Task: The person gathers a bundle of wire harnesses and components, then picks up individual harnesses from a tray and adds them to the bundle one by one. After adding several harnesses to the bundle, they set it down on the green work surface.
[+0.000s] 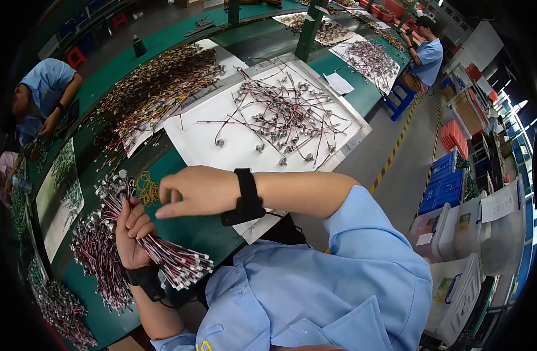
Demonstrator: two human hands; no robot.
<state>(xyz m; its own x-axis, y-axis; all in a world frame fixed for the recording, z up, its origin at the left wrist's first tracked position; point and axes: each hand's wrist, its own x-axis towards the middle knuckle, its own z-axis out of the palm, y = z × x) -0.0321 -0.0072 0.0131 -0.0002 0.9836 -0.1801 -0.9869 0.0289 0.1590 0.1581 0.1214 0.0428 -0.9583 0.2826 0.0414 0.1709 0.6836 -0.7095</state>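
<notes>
My left hand (134, 237) is closed round a thick bundle of wired parts (174, 257), red, black and white leads with small white connectors at one end and round silvery pieces at the other. Close to it, my right hand (199, 192) is over the green bench, thumb and fingers apart and slightly curled, with nothing seen in it. Yellow rubber bands (147, 188) lie in a small heap between the right fingertips and the bundle's top. More bundles of the same wired parts (99, 257) lie to the left of my left hand.
Loose wired parts (286, 111) are spread over a white-lined tray (192, 140). A big pile of yellow and brown wires (157, 88) lies beyond. A co-worker (46, 88) bends over the bench at left; another person (427, 52) sits far right. Plastic bins (450, 292) stand at right.
</notes>
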